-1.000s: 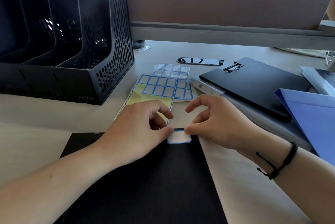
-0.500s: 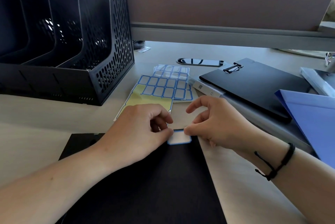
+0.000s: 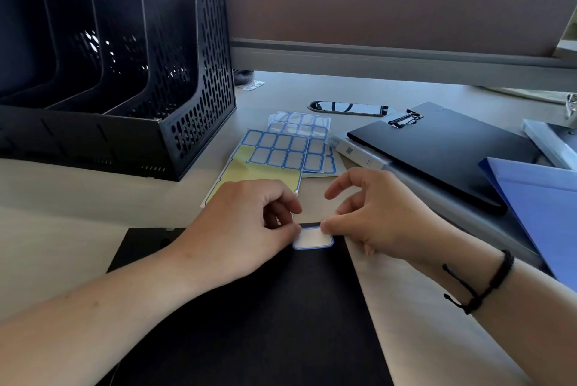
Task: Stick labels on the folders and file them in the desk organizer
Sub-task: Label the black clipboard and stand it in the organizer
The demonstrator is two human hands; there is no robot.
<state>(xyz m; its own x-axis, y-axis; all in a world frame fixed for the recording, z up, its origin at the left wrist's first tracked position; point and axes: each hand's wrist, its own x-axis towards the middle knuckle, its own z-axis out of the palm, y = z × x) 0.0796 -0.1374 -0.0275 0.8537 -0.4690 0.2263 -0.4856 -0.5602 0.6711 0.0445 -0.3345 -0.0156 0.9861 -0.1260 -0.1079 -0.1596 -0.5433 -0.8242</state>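
1. Small white rectangular label with blue border (image 3: 313, 239) sits at the far right corner of the flat black folder (image 3: 256, 317) on the counter (image 3: 62, 229).
2. Left hand (image 3: 240, 229) pinches its left edge, right hand (image 3: 374, 223) pinches its right edge.
3. Partly peeled blue-bordered label sheets (image 3: 281, 151) lie just beyond the hands.
4. Black perforated plastic desk organizer (image 3: 140, 89) stands far left; black clipboard (image 3: 443, 154) and blue plastic folder (image 3: 543, 207) lie right.
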